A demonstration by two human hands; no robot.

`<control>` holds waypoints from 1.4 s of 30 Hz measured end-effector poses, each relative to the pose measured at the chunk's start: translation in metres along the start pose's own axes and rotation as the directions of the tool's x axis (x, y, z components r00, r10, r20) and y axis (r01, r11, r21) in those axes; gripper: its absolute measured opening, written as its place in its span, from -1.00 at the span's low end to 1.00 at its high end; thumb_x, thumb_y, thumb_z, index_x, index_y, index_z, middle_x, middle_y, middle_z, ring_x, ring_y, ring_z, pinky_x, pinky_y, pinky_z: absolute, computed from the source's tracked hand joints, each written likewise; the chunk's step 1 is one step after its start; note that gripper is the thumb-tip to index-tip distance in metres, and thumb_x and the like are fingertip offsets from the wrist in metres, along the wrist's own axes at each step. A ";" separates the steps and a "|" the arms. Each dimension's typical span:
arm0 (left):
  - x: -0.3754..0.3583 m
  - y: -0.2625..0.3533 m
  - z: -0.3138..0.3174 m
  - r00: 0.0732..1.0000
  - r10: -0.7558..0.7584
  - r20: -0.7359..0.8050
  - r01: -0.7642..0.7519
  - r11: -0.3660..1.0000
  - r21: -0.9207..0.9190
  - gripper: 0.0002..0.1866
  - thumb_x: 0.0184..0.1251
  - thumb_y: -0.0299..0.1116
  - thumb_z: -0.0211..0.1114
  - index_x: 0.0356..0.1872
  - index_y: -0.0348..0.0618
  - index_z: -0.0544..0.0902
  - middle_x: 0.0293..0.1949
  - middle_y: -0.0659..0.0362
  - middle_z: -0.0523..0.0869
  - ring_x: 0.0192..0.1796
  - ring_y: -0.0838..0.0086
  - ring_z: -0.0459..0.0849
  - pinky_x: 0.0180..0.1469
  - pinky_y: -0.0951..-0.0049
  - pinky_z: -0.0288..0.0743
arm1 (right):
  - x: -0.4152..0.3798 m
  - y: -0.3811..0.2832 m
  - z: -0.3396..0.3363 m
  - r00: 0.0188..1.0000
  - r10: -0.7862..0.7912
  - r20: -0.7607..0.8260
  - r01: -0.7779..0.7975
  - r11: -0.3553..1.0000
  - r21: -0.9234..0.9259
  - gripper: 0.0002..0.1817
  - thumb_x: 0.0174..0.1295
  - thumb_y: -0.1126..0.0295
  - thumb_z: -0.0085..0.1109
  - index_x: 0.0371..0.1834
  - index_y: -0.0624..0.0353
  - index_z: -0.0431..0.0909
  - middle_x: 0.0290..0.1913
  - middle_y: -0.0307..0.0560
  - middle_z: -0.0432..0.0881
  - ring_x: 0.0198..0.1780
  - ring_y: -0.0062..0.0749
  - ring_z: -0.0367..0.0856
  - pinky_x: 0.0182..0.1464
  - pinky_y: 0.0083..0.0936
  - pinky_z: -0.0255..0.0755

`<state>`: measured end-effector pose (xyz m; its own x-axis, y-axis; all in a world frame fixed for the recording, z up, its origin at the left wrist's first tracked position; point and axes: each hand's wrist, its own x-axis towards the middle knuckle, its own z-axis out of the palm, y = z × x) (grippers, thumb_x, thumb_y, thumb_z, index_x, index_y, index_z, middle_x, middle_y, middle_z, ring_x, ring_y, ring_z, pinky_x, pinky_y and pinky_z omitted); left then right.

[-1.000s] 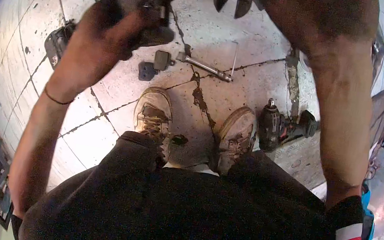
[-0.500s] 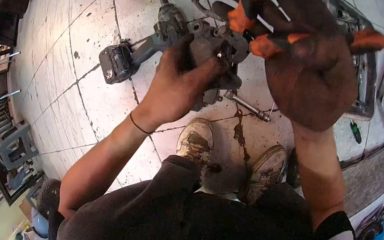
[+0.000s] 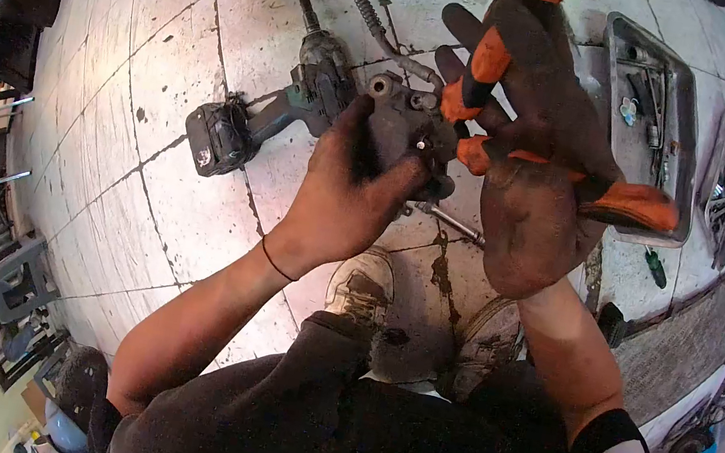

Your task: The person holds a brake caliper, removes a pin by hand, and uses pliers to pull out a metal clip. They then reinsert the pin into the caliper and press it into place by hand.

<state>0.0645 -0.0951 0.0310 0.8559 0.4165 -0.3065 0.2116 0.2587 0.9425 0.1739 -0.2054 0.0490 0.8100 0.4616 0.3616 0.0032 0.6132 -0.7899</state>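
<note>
Left hand [image 3: 344,195] clamped around a grimy brake caliper [image 3: 411,130], held up above the tiled floor [image 3: 154,165]; right hand [image 3: 527,205] gripping orange-handled pliers [image 3: 503,59] at it. Probably heavy, rigid, greasy; best gripped around the body.

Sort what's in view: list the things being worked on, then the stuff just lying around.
In hand:
- grey metal part, gripped by the left hand
- orange-handled pliers, held by the right hand

Lying about:
- impact wrench on the floor
- ratchet bar
- metal tray of small parts
- green screwdriver
</note>
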 end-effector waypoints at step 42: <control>-0.001 -0.002 -0.008 0.997 0.078 -0.003 -0.078 0.993 0.089 -0.43 0.34 -0.36 0.31 0.17 -0.63 0.30 -0.09 -0.11 0.71 -0.08 0.35 0.74 -0.02 0.37 0.63 | 0.037 -0.044 -0.026 0.728 0.462 0.507 0.113 0.649 -0.753 -0.53 -0.02 0.46 0.50 0.02 0.19 0.61 -0.20 -0.02 0.71 -0.20 -0.31 0.72 -0.20 -0.45 0.58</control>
<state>0.0591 -0.0895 0.0283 0.8682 0.4385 -0.2321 0.1855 0.1470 0.9716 0.2192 -0.2314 0.0841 0.2934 0.9442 0.1496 0.5349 -0.0324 -0.8443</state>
